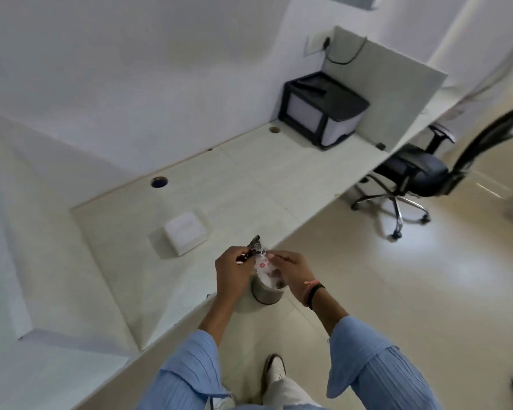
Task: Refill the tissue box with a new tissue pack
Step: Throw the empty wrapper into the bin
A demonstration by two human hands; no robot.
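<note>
Wrapper [262, 263]: thin clear plastic film, crinkled and glossy, with a dark printed strip at its 10 o'clock end. 
Tissue stack [185, 231]: soft white paper, matt. 
Desk [249, 179]: smooth pale laminate, low sheen. 
Bin [265, 294]: brushed grey metal, dull. 
Storage box [323, 109], at 1 o'clock: black matt plastic frame, frosted panels. 
Chair [412, 170], at 2 o'clock: black mesh back, chromed metal base. 
Sleeves [376, 371]: pleated light-blue cloth. 
Floor [427, 276]: glossy cream tile.

a long pale desk [279, 173] runs toward 1 o'clock. a black-framed drawer unit [323, 109] sits at its far end against a partition. a black office chair [421, 170] stands at 2 o'clock. a small bin [265, 294] stands on the floor beside the desk edge.
</note>
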